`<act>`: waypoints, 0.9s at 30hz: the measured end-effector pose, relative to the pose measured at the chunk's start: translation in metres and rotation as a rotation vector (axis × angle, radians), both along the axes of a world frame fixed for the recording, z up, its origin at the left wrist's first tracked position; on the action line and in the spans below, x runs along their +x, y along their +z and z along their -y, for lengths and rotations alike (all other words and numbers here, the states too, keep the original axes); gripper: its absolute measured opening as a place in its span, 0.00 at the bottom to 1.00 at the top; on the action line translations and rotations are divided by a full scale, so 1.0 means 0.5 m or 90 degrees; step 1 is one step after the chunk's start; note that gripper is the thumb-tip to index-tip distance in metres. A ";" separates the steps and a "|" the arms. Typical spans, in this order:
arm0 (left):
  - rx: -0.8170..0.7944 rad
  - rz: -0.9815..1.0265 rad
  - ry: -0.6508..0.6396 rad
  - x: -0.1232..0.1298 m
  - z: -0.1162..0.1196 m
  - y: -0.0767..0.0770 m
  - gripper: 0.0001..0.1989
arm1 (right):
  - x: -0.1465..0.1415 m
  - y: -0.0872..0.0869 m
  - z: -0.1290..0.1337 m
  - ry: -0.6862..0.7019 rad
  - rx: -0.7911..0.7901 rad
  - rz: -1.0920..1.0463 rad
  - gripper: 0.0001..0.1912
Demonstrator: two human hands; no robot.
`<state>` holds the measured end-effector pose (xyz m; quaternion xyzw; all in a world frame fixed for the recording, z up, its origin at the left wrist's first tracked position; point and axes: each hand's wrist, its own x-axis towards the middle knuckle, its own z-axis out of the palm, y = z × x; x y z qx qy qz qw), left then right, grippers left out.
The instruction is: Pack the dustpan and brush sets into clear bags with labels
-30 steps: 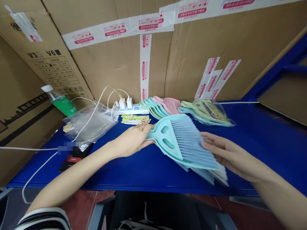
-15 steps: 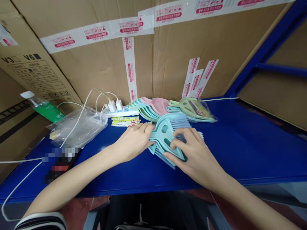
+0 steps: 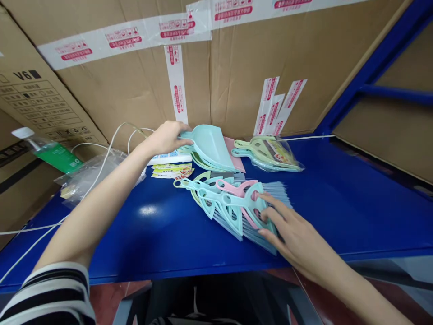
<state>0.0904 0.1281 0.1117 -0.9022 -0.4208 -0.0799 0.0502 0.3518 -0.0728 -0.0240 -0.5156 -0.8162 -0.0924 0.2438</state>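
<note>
My left hand (image 3: 171, 137) is closed around the handle of a light blue dustpan (image 3: 210, 143), at the top of a nested stack of dustpans by the cardboard wall. A pink dustpan (image 3: 236, 155) shows at the stack's right side. Nearer to me lies a fanned pile of hand brushes, light blue, green and pink. My right hand (image 3: 279, 221) grips the head of the top light blue hand brush (image 3: 248, 203), its fingers curled over the right edge and cutouts. Just beneath is a pink hand brush (image 3: 233, 187). Grey-blue bristles (image 3: 277, 192) spread out behind and below.
Bagged dustpan-and-brush sets (image 3: 270, 153) lie at the back right. Printed packets (image 3: 172, 170) lie before a white power strip (image 3: 171, 156). On the left are clear plastic bags (image 3: 101, 169), a green-labelled bottle (image 3: 50, 151) and white cables. Cardboard walls the blue table (image 3: 162, 239).
My left hand has let go of the brush handle, moved up and back, and taken hold of a light blue dustpan. The brush now lies across the pile under my right hand.
</note>
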 end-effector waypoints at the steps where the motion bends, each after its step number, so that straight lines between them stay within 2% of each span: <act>1: -0.010 -0.020 -0.001 0.009 -0.011 0.005 0.19 | 0.004 0.003 -0.004 0.009 -0.022 -0.020 0.20; 4: -0.053 -0.070 -0.021 0.039 -0.033 0.015 0.21 | 0.035 0.026 -0.050 -0.014 -0.052 -0.105 0.16; 6: -0.073 -0.098 -0.017 0.059 -0.041 0.019 0.22 | 0.062 0.043 -0.109 -0.091 -0.001 -0.125 0.13; 8: -0.085 -0.126 -0.006 0.077 -0.046 0.020 0.22 | 0.082 0.051 -0.178 -0.155 0.032 -0.069 0.13; 10: -0.099 -0.151 -0.007 0.091 -0.050 0.020 0.21 | 0.089 0.048 -0.241 -0.185 -0.003 0.043 0.18; 13: -0.118 -0.172 -0.007 0.101 -0.053 0.020 0.21 | 0.081 0.031 -0.296 -0.207 -0.039 0.124 0.23; 17: -0.120 -0.190 -0.006 0.105 -0.063 0.021 0.22 | 0.075 0.012 -0.306 -0.206 -0.041 0.133 0.22; 20: -0.104 -0.184 -0.024 0.115 -0.073 0.013 0.22 | 0.086 0.012 -0.300 -0.209 -0.031 0.128 0.22; 23: -0.047 -0.192 -0.047 0.136 -0.079 -0.009 0.19 | 0.101 0.019 -0.297 -0.221 -0.010 0.109 0.22; 27: 0.010 -0.204 -0.058 0.165 -0.076 -0.054 0.19 | 0.112 0.022 -0.296 -0.229 0.016 0.084 0.22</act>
